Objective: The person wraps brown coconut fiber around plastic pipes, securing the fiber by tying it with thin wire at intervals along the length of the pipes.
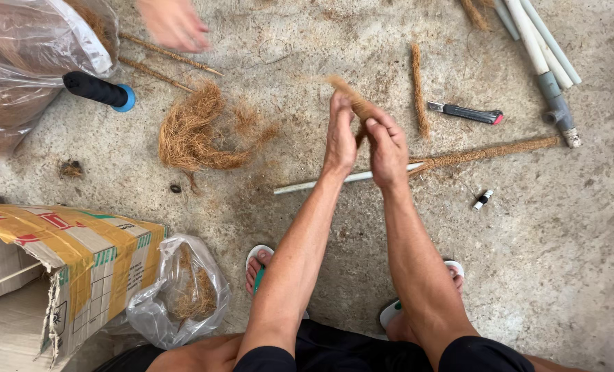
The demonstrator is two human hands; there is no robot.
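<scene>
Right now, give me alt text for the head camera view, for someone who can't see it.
Seen from above, a person's left hand and right hand press a strand of brown fibre between them over a concrete floor. A loose fibre pile, a utility knife and a fibre-wrapped pipe lie nearby; another person's hand reaches in top left.

Both hands are raised over the concrete floor (562,262), palms facing each other. The left hand (339,134) and right hand (387,148) pinch a short twist of brown fibre (352,98) between them, its free end pointing to 10 o'clock. Below them lies a white pipe (307,185), partly wrapped in fibre toward 3 o'clock. A loose fibre pile (193,131) sits at 9 o'clock of the hands, a utility knife (467,113) at 2 o'clock. Another person's hand (174,24) shows blurred at 11 o'clock. A taped cardboard box (79,255) stands at 8 o'clock.
</scene>
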